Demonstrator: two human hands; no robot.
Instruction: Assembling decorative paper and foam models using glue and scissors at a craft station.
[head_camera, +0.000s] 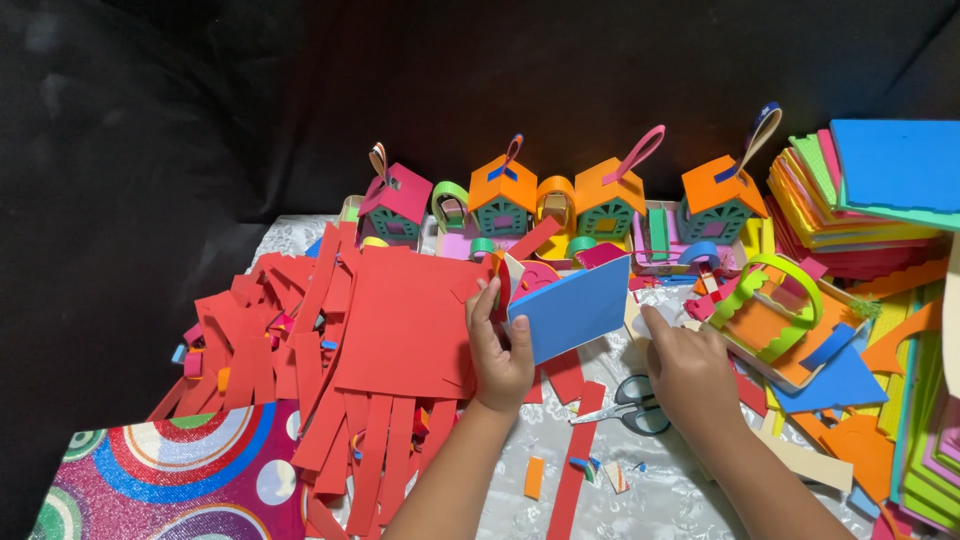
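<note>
Cluttered table (640, 500) | left hand (498, 352) holds blue sheet (570, 308) (long axis up-right)

Black cloth backdrop (200, 110) behind; silvery patterned table cover (650, 490) (dim room light).

Surface (650, 500), pale patterned cloth: bears red foam strips (340, 400), scissors (625, 405), four small foam houses (605, 205), stacked coloured foam sheets (870, 190).

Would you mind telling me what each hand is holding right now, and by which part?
The left hand pinches the blue foam sheet at its lower left corner. Whether the right hand grips anything cannot be told.
</note>
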